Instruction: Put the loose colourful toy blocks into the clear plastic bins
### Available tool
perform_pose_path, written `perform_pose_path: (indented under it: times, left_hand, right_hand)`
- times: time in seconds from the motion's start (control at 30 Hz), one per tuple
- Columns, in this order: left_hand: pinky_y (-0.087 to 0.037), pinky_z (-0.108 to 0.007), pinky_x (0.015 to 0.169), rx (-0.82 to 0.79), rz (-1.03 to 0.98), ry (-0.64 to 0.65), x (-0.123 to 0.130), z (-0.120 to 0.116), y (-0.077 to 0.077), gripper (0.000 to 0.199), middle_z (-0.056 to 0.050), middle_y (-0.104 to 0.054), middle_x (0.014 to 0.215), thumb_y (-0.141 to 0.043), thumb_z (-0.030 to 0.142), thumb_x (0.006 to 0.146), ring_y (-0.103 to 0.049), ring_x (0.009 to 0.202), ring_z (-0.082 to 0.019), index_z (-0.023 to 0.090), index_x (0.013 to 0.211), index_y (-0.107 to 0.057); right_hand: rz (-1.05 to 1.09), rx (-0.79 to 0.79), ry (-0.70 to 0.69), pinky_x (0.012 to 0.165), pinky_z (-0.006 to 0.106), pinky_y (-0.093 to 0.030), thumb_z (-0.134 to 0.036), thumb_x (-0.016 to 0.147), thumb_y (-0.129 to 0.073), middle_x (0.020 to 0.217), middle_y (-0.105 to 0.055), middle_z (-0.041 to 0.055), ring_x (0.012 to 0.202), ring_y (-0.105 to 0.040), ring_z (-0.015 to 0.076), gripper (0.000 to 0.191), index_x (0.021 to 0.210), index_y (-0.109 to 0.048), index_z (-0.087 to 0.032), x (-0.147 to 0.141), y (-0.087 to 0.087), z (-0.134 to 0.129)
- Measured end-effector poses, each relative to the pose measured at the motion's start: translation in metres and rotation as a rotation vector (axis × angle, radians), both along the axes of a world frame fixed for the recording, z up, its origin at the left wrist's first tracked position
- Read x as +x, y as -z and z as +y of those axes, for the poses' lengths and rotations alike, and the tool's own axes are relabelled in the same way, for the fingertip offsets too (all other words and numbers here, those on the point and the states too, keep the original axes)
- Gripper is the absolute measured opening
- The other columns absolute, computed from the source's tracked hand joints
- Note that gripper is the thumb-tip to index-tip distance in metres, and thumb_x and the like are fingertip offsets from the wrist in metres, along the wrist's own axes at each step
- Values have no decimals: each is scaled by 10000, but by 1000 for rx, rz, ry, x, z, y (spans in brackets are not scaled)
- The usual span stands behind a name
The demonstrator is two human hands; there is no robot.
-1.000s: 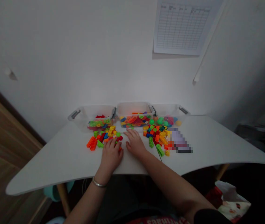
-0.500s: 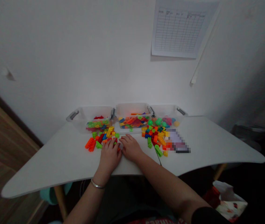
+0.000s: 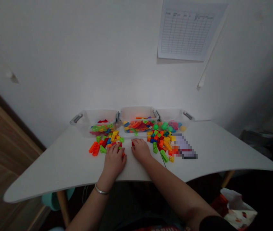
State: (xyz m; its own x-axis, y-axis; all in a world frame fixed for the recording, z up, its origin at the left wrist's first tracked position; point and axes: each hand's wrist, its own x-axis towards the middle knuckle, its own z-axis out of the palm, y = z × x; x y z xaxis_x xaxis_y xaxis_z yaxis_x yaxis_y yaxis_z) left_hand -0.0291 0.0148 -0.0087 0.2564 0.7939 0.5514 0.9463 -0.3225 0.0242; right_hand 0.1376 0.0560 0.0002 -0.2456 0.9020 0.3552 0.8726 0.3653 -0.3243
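My left hand (image 3: pixel 114 159) lies over the near right edge of the left pile of toy building bricks, its fingers stretched out and slightly apart. An orange brick (image 3: pixel 123 154) shows beside its thumb and index finger; what lies under the palm is hidden. To the right, my right hand (image 3: pixel 141 151) is closed with its fingertips on a red brick (image 3: pixel 132 143), only partly visible, just above the white table. Near the left hand are a lime green brick (image 3: pixel 103 149), orange bricks (image 3: pixel 94 149) and a yellow brick (image 3: pixel 114 136).
A second brick pile (image 3: pixel 166 143) lies right of my right hand, beside a blurred-out flat object (image 3: pixel 185 147). Along the wall stand clear bins: a left bin (image 3: pixel 100 115) and a middle bin (image 3: pixel 138 112) with bricks, and a right bin (image 3: pixel 172 114) with coloured balls.
My right hand has moved right, away from my left hand, with the red brick now showing at its fingertips. The left hand stays at the left pile.
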Motion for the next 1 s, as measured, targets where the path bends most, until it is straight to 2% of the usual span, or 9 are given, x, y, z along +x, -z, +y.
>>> perform_pose_path:
  times: [0.23,0.33,0.47,0.67,0.77,0.87,1.0]
  left_hand:
    - [-378,-553,1053,-9,-6,6,0,0,0,313,-170,-599,1309,-515,269,859,-532,1200,-346,165,1100,-685]
    - [-374,-560,1059,-14,-17,1,0,0,-1,310,-168,-600,1308,-530,267,852,-533,1204,-346,168,1101,-686]
    - [-385,-559,1052,-3,-13,3,0,-1,0,306,-168,-601,1310,-538,266,853,-533,1204,-349,166,1100,-688]
    - [-385,-552,1052,-2,-14,4,0,-1,0,303,-166,-600,1306,-544,262,851,-534,1200,-347,166,1099,-690]
    - [-383,-557,1051,-1,-16,4,0,-1,-1,304,-170,-600,1305,-546,255,849,-531,1199,-351,160,1099,-691]
    - [-386,-565,1044,-3,-15,-6,0,-2,-1,304,-171,-603,1302,-547,254,848,-533,1191,-356,161,1098,-694]
    - [-389,-564,1041,-11,-21,-4,-1,-2,0,305,-171,-600,1308,-543,256,849,-534,1193,-354,164,1098,-693]
  right_hand:
    - [-47,-24,1,988,366,-423,-213,900,-516,1160,-649,128,1120,-540,253,365,1242,-631,-156,-1,-3,5]
    - [-24,-37,7,998,359,-410,-193,907,-494,1175,-656,119,1130,-538,239,378,1268,-599,-152,-2,-6,2]
    - [78,-35,5,960,352,-436,-179,893,-505,1107,-688,110,1058,-576,231,322,1194,-614,-144,-2,-5,-1]
    - [389,52,-130,895,332,-484,-178,880,-521,1045,-690,86,920,-616,187,261,1104,-655,-182,7,-2,8]
    - [484,202,-122,889,343,-480,-235,891,-527,996,-694,81,903,-612,193,260,1105,-668,-187,20,-17,16]
    - [501,359,-32,921,362,-455,-292,912,-519,1041,-694,87,955,-596,211,280,1128,-664,-189,38,-46,26]
    - [426,469,118,932,372,-420,-331,942,-487,1077,-692,87,986,-572,227,297,1129,-673,-194,62,-84,44]
